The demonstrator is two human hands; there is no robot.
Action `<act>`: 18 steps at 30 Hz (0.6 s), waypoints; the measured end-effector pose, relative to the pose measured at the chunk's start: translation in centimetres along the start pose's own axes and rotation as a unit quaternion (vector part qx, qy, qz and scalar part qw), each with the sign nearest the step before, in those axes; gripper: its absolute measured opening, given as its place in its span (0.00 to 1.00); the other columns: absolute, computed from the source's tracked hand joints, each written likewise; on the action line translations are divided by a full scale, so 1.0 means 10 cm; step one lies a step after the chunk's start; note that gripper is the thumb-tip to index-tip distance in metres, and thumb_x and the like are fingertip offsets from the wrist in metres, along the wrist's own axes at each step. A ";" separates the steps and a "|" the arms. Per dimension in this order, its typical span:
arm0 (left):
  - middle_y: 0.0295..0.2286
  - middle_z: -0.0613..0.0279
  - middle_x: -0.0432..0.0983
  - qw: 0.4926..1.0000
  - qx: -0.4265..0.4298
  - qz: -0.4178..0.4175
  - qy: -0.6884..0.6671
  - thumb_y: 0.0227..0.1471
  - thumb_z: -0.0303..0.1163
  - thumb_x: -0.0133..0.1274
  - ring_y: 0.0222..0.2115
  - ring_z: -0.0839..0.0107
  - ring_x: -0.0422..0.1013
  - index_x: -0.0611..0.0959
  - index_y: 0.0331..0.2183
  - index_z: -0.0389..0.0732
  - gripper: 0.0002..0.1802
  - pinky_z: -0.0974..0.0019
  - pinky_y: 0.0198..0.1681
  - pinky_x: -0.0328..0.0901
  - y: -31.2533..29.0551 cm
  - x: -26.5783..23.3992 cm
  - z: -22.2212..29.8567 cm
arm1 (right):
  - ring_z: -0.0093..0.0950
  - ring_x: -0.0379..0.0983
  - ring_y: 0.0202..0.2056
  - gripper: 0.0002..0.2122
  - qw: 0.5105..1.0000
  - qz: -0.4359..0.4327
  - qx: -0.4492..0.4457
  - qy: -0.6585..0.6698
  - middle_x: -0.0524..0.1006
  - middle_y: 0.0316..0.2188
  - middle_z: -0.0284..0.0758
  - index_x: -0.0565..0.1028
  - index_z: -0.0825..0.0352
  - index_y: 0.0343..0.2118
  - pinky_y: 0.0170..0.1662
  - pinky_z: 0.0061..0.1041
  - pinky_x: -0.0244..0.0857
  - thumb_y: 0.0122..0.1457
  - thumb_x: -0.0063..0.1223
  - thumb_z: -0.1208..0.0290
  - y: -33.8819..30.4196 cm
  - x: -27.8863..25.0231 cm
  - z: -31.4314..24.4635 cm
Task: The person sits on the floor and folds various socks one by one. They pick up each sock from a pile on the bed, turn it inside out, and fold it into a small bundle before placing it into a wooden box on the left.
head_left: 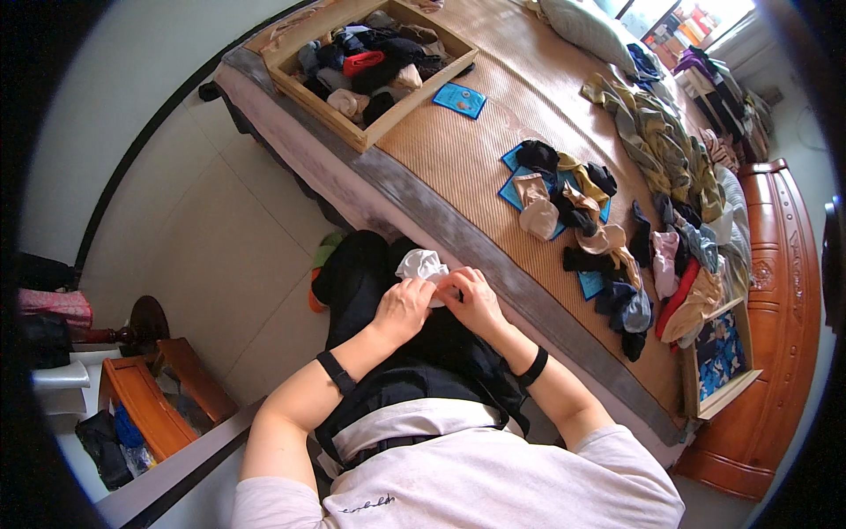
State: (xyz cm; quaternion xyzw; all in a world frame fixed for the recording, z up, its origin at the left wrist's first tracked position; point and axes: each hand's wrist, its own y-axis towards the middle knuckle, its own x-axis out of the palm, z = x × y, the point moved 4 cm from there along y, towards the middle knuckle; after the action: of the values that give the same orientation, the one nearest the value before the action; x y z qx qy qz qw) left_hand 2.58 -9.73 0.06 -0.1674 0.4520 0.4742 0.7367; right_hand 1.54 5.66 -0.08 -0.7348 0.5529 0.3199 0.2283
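Observation:
A bunched white sock [421,263] is held over my lap between both hands. My left hand [404,310] grips its near left side with curled fingers. On the other side, my right hand [472,301] pinches the fabric, thumb and fingertips close to the left hand's. Part of the sock is hidden under the fingers. My black-trousered legs [357,286] lie beneath it, beside the edge of the bed.
On the bed mat [520,106], a wooden drawer [414,108] holds rolled socks. Loose socks [538,216] lie over blue packets [460,100] and beside a smaller drawer [738,388]. Crumpled clothes [661,132] lie near the carved headboard [780,264]. A wooden piece of furniture [145,410] stands at left.

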 end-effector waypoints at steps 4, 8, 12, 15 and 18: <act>0.29 0.53 0.75 0.997 -0.040 -0.012 -0.069 0.44 0.28 0.57 0.32 0.52 0.74 0.74 0.33 0.41 0.11 0.53 0.36 0.69 0.04 -0.05 -0.05 | 0.33 0.71 0.43 0.11 0.989 0.012 -0.138 -0.042 0.76 0.40 0.32 0.79 0.60 0.35 0.47 0.31 0.65 0.47 0.63 0.69 -0.13 -0.13 -0.08; 0.28 0.52 0.77 0.988 -0.098 -0.041 -0.113 0.47 0.29 0.56 0.32 0.51 0.74 0.73 0.33 0.40 0.10 0.52 0.36 0.69 0.04 -0.11 -0.09 | 0.32 0.72 0.40 0.08 0.990 0.001 -0.134 -0.051 0.77 0.35 0.31 0.79 0.59 0.35 0.45 0.31 0.64 0.51 0.59 0.67 -0.11 -0.10 0.04; 0.28 0.51 0.77 0.964 -0.191 -0.073 -0.170 0.48 0.29 0.54 0.33 0.50 0.74 0.72 0.34 0.40 0.10 0.51 0.37 0.68 0.01 -0.02 -0.30 | 0.33 0.73 0.36 0.07 0.992 0.002 -0.116 -0.050 0.77 0.31 0.33 0.77 0.59 0.34 0.42 0.32 0.63 0.55 0.55 0.64 0.02 -0.06 0.04; 0.33 0.50 0.76 0.972 -0.159 -0.030 -0.168 0.48 0.32 0.57 0.36 0.49 0.73 0.75 0.40 0.42 0.16 0.52 0.38 0.68 -0.01 -0.07 -0.25 | 0.36 0.74 0.36 0.07 0.996 -0.008 -0.082 -0.028 0.77 0.30 0.36 0.74 0.61 0.32 0.40 0.34 0.64 0.57 0.52 0.64 0.09 -0.02 0.02; 0.35 0.50 0.75 0.992 -0.084 0.014 -0.089 0.47 0.33 0.58 0.37 0.50 0.73 0.77 0.42 0.44 0.18 0.54 0.39 0.69 -0.03 -0.14 -0.08 | 0.38 0.74 0.36 0.07 0.998 -0.057 0.010 0.005 0.77 0.29 0.38 0.73 0.62 0.32 0.39 0.35 0.64 0.58 0.51 0.64 0.15 0.05 0.10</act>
State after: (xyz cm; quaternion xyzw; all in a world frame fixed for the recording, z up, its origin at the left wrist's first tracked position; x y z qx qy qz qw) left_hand 2.24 -11.19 0.72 -0.1798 0.3457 0.5340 0.7504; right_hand -0.03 5.60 -1.16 -0.7647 0.5142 0.2967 0.2506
